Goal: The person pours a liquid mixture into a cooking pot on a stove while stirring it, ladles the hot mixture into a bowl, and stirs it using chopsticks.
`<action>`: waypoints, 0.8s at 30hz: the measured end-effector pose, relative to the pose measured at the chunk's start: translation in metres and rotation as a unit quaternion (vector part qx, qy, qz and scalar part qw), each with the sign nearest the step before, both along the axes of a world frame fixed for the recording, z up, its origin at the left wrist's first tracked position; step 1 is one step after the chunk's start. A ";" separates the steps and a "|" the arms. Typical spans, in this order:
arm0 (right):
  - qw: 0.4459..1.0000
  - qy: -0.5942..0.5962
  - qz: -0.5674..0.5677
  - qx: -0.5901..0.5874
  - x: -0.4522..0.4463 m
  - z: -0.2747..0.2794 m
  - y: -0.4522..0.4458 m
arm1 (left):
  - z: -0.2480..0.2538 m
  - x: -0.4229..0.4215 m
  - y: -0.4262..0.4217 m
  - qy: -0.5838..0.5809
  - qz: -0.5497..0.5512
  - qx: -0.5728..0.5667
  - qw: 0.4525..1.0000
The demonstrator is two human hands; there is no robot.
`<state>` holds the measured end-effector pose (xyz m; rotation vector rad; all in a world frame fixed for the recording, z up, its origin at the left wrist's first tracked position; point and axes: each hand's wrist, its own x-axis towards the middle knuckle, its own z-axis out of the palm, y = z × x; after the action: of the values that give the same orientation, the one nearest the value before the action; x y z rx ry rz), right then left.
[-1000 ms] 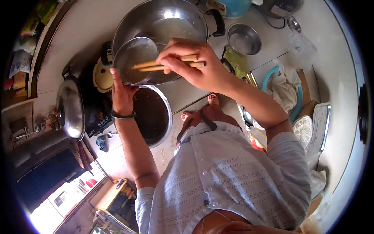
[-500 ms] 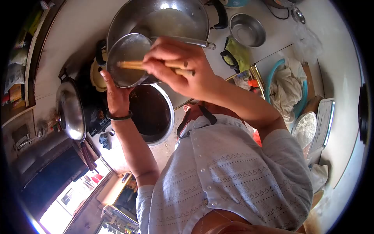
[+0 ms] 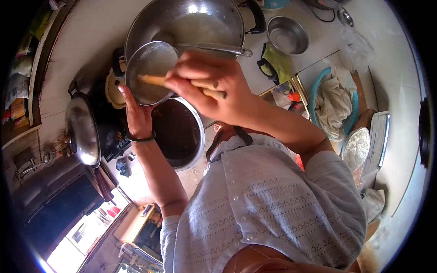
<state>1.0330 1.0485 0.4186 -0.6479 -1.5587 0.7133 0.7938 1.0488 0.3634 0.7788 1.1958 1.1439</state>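
Observation:
My left hand point(image 3: 139, 113) is wrapped round the side and underside of a small metal bowl point(image 3: 149, 86), thumb up along its outside. The bowl is tilted, and a pale film coats its inside. In my right hand point(image 3: 211, 84) is a pair of wooden chopsticks point(image 3: 154, 80), gripped in a closed fist with their tips inside the bowl. Behind the bowl is a large wok point(image 3: 141, 22) with pale liquid in it. A ladle point(image 3: 223, 48) lies across the wok, its scoop partly hidden by the bowl. Below the bowl stands a deep pot point(image 3: 200, 132) with dark contents.
A domed lid point(image 3: 84, 129) leans at the left. An empty steel bowl point(image 3: 287, 35) and a green cloth point(image 3: 277, 63) lie on the counter to the right. Beyond them are a teal basket point(image 3: 316, 93) holding white cloth and a container of white powder point(image 3: 356, 150).
The chopsticks have shifted slightly inside the bowl, and my right hand is a little lower and blurred by motion. The bowl has moved down slightly, still in my left hand.

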 end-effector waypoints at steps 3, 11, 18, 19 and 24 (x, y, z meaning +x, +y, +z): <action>0.999 -0.014 -0.023 -0.017 -0.002 -0.007 0.004 | -0.003 -0.003 0.001 0.005 0.001 0.000 1.000; 0.999 -0.022 -0.017 -0.026 0.003 -0.008 -0.005 | -0.008 -0.004 -0.002 0.005 -0.013 -0.010 1.000; 0.996 -0.011 -0.070 -0.054 0.010 -0.007 0.002 | -0.007 0.007 -0.002 -0.010 0.033 0.007 0.999; 0.991 -0.060 -0.111 -0.046 0.014 -0.004 0.003 | -0.007 0.006 -0.002 0.005 0.016 0.003 1.000; 0.999 -0.016 -0.003 -0.040 0.009 -0.004 -0.002 | 0.003 0.005 -0.004 0.007 -0.003 -0.007 1.000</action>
<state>1.0420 1.0465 0.4146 -0.7255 -1.5636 0.7677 0.7987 1.0449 0.3660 0.7810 1.2096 1.1258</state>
